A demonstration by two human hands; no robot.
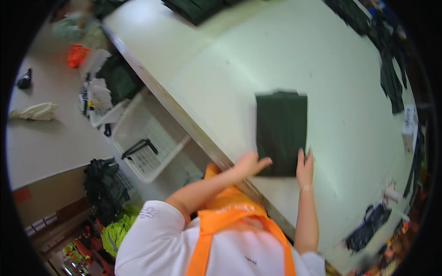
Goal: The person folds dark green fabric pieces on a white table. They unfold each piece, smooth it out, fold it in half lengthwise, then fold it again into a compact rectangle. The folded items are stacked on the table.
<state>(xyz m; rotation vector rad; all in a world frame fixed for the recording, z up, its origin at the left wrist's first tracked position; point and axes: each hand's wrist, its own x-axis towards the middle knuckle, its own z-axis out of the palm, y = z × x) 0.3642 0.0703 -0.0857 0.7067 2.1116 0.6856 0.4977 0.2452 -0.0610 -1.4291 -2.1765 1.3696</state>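
A dark green folded cloth, perhaps a garment [282, 131], lies as a neat flat rectangle on the pale table [207, 78] in front of me. At its lower left corner is my left hand [251, 164], with the thumb stretched out over the cloth's edge and the other fingers partly hidden. My right hand [305, 172] rests at the lower right edge. Its fingers are extended and apart, one along the cloth and one just beyond it. Neither hand is visibly closed round the cloth.
White plastic baskets [152, 168] stand below the table's left edge, one with dark green cloth [119, 77]. More dark cloth [195, 9] lies at the far edge, and dark pieces [391, 83] line the right. A dark bundle [368, 227] lies at the near right.
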